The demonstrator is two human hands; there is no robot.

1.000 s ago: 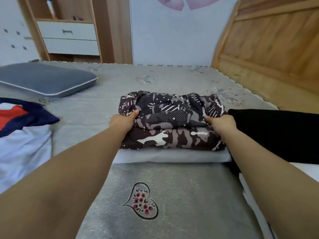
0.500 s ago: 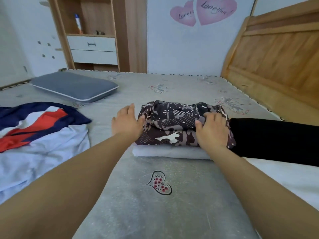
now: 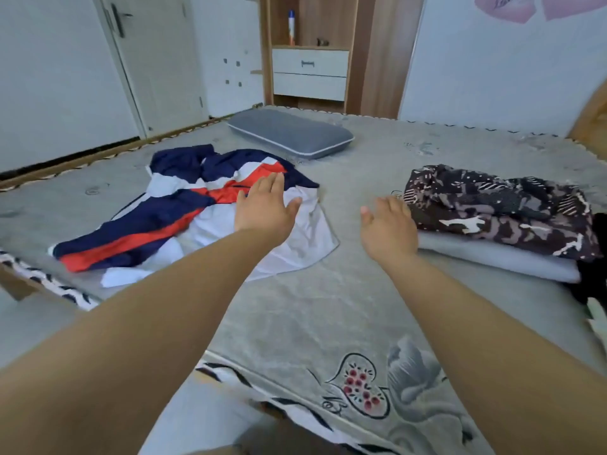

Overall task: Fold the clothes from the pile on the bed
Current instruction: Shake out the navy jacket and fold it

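Both hands are off the folded camo garment (image 3: 499,211) now. Left hand (image 3: 265,210) reaches out flat, fingers straight, over the unfolded navy/red/white top (image 3: 170,218) on the bed (image 3: 312,310); right hand (image 3: 387,228) relaxed, empty, beside the folded stack (image 3: 492,257).

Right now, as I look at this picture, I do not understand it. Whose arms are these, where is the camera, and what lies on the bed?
There is no machine here. A person wears one wide camera on the head, so you look down along that person's own bare arms.

The left hand reaches with straight fingers over an unfolded navy, red and white garment; whether it touches the cloth I cannot tell. The right hand is open beside a folded dark patterned garment, which lies on a folded white piece. Neither hand holds anything.

All this lies on a bed with a grey cover. A grey pillow lies farther back.
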